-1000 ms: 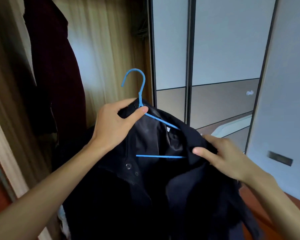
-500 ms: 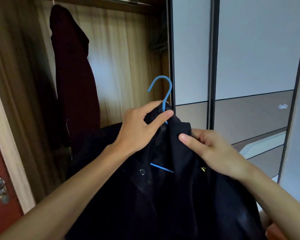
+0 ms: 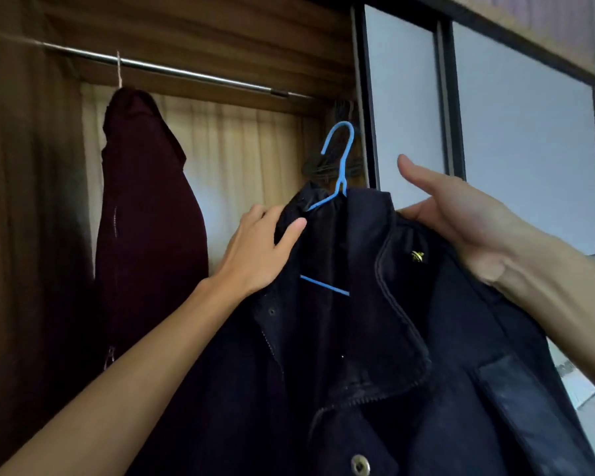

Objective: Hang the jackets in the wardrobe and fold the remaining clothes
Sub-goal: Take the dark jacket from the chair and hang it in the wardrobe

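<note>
Left hand (image 3: 255,250) grips dark jacket (image 3: 375,341) on hooked blue hanger (image 3: 341,159).

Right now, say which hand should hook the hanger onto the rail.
Left. The left hand grips the black jacket by the blue hanger's neck, nearer the rail; the right hand only props its shoulder.

Wooden back panel (image 3: 248,159), grey sliding doors (image 3: 526,132)

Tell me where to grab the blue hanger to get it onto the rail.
Pinch the hanger at its bare neck just above the jacket collar, from below. Its arms are buried in cloth, and the hook must stay free for the rail.
</note>
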### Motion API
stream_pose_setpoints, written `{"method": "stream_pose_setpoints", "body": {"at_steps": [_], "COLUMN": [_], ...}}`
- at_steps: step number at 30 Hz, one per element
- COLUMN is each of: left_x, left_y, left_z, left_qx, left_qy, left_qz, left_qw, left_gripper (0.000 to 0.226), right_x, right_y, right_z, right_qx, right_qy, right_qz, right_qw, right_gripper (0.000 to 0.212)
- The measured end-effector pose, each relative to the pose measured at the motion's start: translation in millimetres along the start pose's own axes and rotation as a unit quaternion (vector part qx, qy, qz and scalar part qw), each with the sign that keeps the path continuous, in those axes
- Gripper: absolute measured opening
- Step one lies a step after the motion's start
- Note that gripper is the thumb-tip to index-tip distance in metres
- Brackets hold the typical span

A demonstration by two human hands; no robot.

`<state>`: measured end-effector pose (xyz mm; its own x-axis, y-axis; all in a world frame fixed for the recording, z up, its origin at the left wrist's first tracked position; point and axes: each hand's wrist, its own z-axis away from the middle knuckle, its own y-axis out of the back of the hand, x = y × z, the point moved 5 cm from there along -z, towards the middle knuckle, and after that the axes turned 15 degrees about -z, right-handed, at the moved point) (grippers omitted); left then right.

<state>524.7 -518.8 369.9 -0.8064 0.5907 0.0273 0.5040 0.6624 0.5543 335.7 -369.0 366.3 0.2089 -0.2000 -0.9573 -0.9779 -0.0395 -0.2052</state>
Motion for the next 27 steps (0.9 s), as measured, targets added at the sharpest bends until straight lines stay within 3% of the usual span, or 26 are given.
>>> {"method": "stream_pose_setpoints", "body": {"at_steps": [4, 9, 13, 17, 23, 27], "left_x": [-29, -74, -110, -137, -160, -148], "left_y": [13, 16, -9, -44, -63, -56], "left_z": [-46, -105, -142, -159, -207, -248], "left_qx": [0.074, 0.071, 0.027, -0.002, 0.029, 0.095], "left_qy": [0.035, 0.064, 0.160, 0.211, 0.268, 0.247], "left_qz": [-0.106, -0.240, -0.177, -0.206, -0.123, 0.009], "left_qw": [0.991, 0.966, 0.971, 0.955, 0.955, 0.964], "left_gripper": [0.030, 0.031, 0.051, 0.060, 0.065, 0.063], "right_x": [-26, -54, -81, -106, -133, -138], "right_y": [-35, -60, -64, -60, -69, -94], "right_z": [-52, -123, -191, -252, -342, -401], "right_qx": [-0.018, 0.005, 0.024, 0.020, 0.016, -0.007], "right_qy": [0.043, 0.093, 0.155, 0.217, 0.296, 0.286], "right_qz": [0.007, -0.029, -0.067, -0.086, -0.021, -0.021], "right_qw": [0.999, 0.995, 0.985, 0.972, 0.955, 0.958], "right_gripper": [0.086, 0.081, 0.074, 0.064, 0.062, 0.068]}}
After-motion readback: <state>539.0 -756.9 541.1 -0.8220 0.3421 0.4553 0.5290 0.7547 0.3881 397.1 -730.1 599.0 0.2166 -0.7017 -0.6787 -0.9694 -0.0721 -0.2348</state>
